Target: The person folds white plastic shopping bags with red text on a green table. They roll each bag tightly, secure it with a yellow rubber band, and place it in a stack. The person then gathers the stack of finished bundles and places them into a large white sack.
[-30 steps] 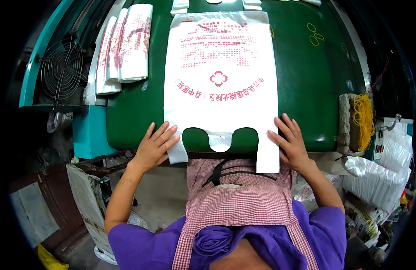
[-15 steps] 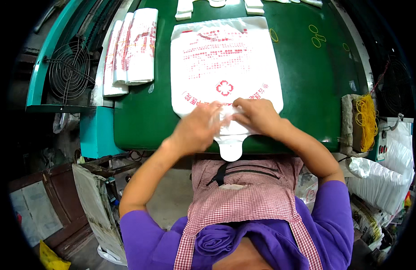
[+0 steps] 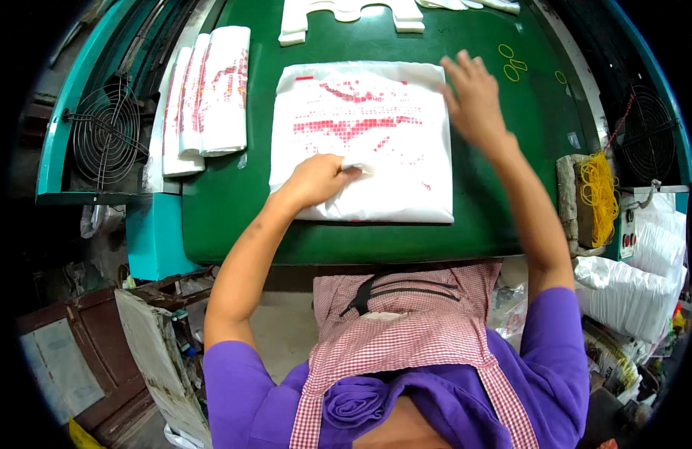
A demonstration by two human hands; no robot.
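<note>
- My left hand (image 3: 319,179) presses down on the folded stack of white bags (image 3: 364,142) with red print.
- My right hand (image 3: 474,97) lies open and flat at its top right corner.
- The stack sits in the middle of the green table (image 3: 226,194).

Both forearms are coming up from the lower edge of the frame, bare below short purple sleeves. The left arm is bending at the elbow and angling toward the centre, where the left hand (image 3: 319,179) is lying knuckles up with its fingers curled and fingertips pressing down. The right arm is stretching nearly straight toward the upper right of the frame. The right hand (image 3: 474,97) is reaching farther than the left, palm down, fingers spread and extended, thumb angling inward.
</note>
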